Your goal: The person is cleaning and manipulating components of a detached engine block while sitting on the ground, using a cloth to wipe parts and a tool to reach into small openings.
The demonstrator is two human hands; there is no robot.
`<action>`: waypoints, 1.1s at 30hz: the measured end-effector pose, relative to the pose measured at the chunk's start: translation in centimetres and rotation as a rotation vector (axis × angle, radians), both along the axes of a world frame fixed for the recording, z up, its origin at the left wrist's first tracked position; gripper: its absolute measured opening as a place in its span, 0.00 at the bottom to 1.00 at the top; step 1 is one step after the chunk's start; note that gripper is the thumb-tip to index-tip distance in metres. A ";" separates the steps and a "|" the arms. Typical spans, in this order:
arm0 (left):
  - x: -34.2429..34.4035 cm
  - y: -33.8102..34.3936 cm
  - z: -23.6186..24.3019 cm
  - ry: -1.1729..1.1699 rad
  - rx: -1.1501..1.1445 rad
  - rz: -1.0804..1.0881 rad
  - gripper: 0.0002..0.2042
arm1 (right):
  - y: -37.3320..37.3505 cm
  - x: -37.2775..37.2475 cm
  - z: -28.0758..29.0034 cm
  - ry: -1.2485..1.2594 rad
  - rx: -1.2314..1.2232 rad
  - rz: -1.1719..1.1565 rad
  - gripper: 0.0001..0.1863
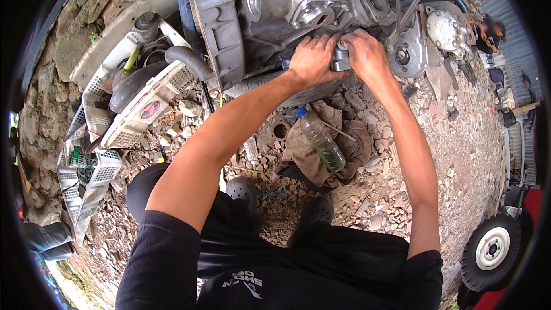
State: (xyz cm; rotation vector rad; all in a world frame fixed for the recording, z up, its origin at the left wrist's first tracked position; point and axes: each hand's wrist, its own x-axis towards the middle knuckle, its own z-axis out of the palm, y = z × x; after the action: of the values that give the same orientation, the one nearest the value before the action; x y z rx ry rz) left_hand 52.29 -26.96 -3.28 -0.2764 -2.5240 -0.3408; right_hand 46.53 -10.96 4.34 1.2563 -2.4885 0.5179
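Observation:
Both my arms reach forward to the lower side of a large grey metal engine [281,8]. Between my hands is a small grey metal part [340,61], rounded and shiny; its exact kind I cannot make out. My left hand [313,60] grips it from the left, with fingers curled over its far side. From the right, my right hand [366,54] is closed round its other end, thumb and fingers near the top. The fingers partly hide the part, and I cannot tell whether it is fixed to the engine. A tyre [281,90] lies beneath the engine.
Below my hands, a plastic bottle [322,140] with a blue cap lies on a brown cloth [359,155]. White plastic crates [146,106] with hoses and parts stand left. A round metal cover [445,31] is at the right. Rubble covers the ground; a person [491,31] is far right.

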 end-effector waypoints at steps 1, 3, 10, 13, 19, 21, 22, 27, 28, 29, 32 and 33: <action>-0.1 -0.1 0.0 -0.013 0.001 -0.003 0.50 | -0.3 0.1 0.0 0.033 0.031 -0.020 0.14; -0.2 -0.1 0.2 -0.038 0.003 -0.013 0.50 | -0.7 0.1 0.1 0.099 0.093 -0.066 0.12; 0.0 0.0 0.2 -0.024 0.053 -0.032 0.51 | -0.2 -0.2 -1.2 -0.004 -0.076 -0.090 0.08; -0.1 -0.1 0.2 0.014 0.041 -0.042 0.50 | 0.1 -0.5 -1.9 0.000 -0.076 -0.110 0.09; -0.3 -0.4 -0.2 0.032 0.066 -0.042 0.50 | -0.5 0.2 -1.9 0.013 -0.070 -0.080 0.15; -0.3 -0.1 0.1 0.023 0.060 -0.026 0.50 | 0.4 -0.4 -1.8 -0.025 -0.101 -0.026 0.16; -0.3 0.0 0.2 0.019 0.056 -0.017 0.51 | 0.9 -0.6 -1.7 -0.044 -0.116 0.002 0.17; 0.0 -0.1 0.2 -0.018 0.045 -0.017 0.51 | 1.6 0.8 -2.1 -0.031 -0.031 -0.052 0.17; -0.1 0.0 0.2 -0.026 0.040 -0.014 0.51 | 1.7 1.1 -2.2 -0.022 -0.008 -0.069 0.17; 0.0 -0.1 0.2 -0.035 0.037 -0.014 0.50 | 1.6 1.5 -2.2 0.032 0.040 -0.085 0.17; 0.0 0.0 0.3 -0.045 0.034 -0.015 0.49 | 1.2 2.0 -2.1 0.165 0.150 -0.104 0.16; 0.0 0.0 0.3 -0.037 0.037 -0.014 0.48 | 1.2 1.8 -2.1 0.192 0.164 -0.090 0.16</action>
State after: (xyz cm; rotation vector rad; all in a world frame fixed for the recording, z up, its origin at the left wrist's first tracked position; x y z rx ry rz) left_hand 52.29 -26.94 -3.00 -0.2757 -2.5506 -0.4010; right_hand 48.32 -9.75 2.23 1.1838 -2.4497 0.1655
